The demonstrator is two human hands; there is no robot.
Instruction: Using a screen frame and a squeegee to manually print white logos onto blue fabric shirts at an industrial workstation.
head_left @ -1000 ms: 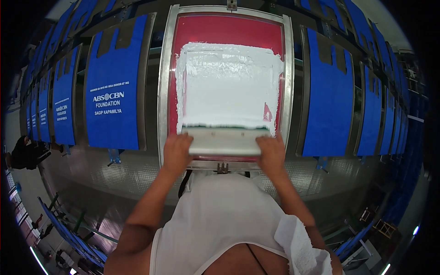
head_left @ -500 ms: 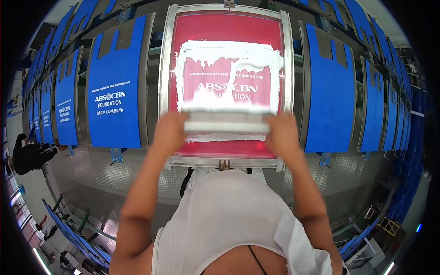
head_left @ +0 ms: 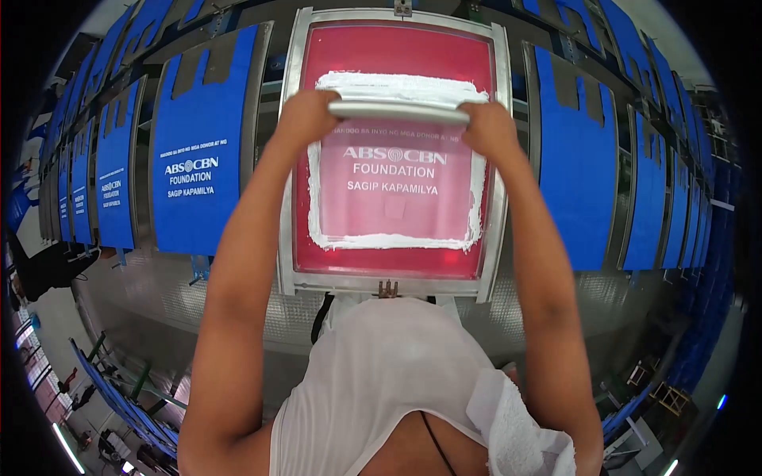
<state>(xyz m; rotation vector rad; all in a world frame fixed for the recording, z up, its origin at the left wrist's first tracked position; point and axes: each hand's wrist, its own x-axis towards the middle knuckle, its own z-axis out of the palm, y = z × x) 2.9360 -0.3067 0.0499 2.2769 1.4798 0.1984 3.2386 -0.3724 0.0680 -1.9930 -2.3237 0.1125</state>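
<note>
In front of me lies a screen-printing frame (head_left: pixel 497 159) with a metal border and a red mesh (head_left: pixel 397 47). A band of white ink (head_left: pixel 315 202) outlines a pinkish rectangle with pale lettering in its middle. Across the upper part of the mesh lies a squeegee (head_left: pixel 399 112) with a pale bar. My left hand (head_left: pixel 308 117) is closed around its left end, and my right hand (head_left: pixel 487 127) grips its right end. Both arms reach forward over the screen. The squeegee's blade edge is hidden under the bar.
Blue bag-shaped pieces (head_left: pixel 198 159) lie on boards to the left, with white print on them. More blue pieces (head_left: pixel 575 174) without visible print lie on boards to the right. A clamp (head_left: pixel 388 288) sits at the frame's near edge. A white towel (head_left: pixel 524 428) hangs on me.
Both hands have pushed the squeegee away from me, from the screen's lower part to its upper part. Ink streaks that covered the middle are gone, showing the lettering clearly.
</note>
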